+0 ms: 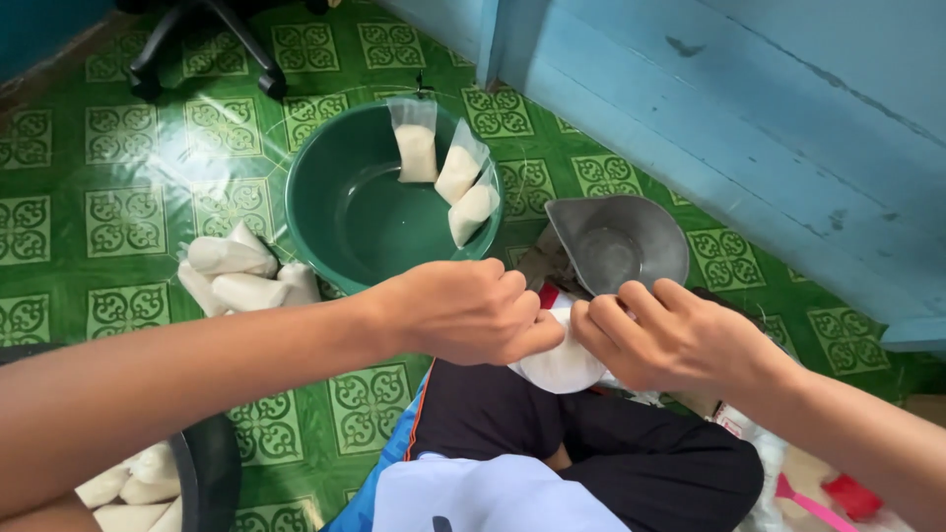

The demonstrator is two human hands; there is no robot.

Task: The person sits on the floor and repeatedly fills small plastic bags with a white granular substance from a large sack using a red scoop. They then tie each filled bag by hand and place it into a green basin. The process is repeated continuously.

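- Your left hand [463, 310] is curled tight, thumb and fingertips pinched on the top edge of a small white filled bag [564, 363]; the grip is narrow, with no gap visible between the fingers.
- Your right hand [665, 335] meets it from the other side, fingers bent inward and pinched on the same bag, knuckles almost touching those of the left hand.
- The bag hangs just below and between both sets of fingertips, its rounded white belly showing under them, above your crossed legs in dark trousers [591, 433].
- Whether the bag's neck is twisted, knotted or open, you cannot tell: your fingers cover it.
- Just beyond your right fingers sits a grey metal scoop-shaped pan [621, 241], apart from the hand and lying on the floor.
- Beyond your left fingers stands a round green basin [325, 212]; three filled clear bags [448, 172] lean upright against its far inner wall, side by side.
- To the left of your left forearm, beside the basin, a loose heap of white filled bags [236, 274] lies on the green patterned floor [128, 212].
- Under your left forearm, near the bottom edge, more white bags [133, 488] sit in a dark round container [212, 468], only partly in view.
- Past your right wrist, low at the frame edge, some pink and red plastic pieces [833, 498] lie on the floor; too little shows to say what they are.
- A blue painted wall [749, 118] runs behind the scoop pan.
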